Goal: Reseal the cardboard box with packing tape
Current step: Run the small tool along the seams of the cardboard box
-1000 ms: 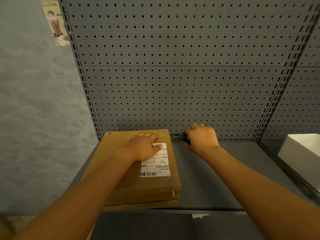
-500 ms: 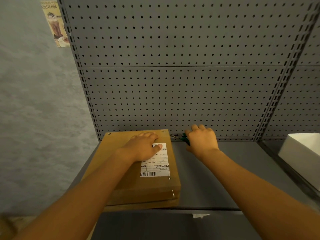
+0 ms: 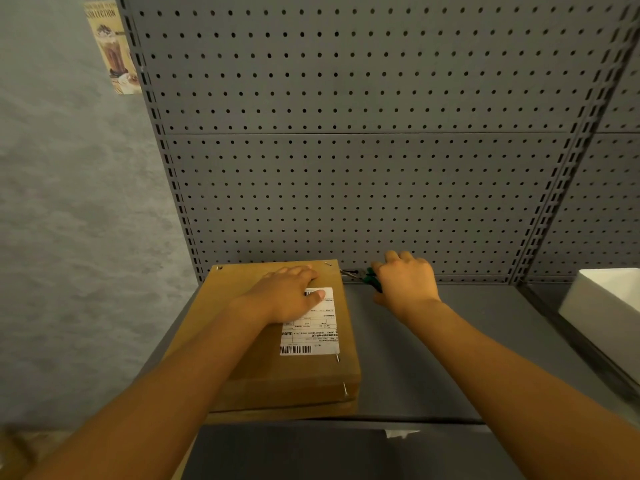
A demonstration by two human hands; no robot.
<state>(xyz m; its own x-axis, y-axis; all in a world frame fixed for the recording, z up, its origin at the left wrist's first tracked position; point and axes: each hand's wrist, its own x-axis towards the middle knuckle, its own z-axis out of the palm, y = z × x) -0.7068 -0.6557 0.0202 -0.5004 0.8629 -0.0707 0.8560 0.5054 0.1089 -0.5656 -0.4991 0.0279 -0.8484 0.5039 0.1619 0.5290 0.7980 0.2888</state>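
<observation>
Cardboard box (image 3: 273, 344) lies at 7 o'clock on the shelf (image 3: 433, 351). Left hand (image 3: 287, 294) presses flat on its lid, fingers released. Right hand (image 3: 405, 284) grasps a green-handled tool (image 3: 372, 277) at the box's 1 o'clock corner. Recommend firm downward pressure, flaps flush.

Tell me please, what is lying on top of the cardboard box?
On the cardboard box the left hand rests flat, partly covering a white shipping label. Small metal staples sit near its right edge. No tape shows; the hand and forearm hide the rest.
</observation>
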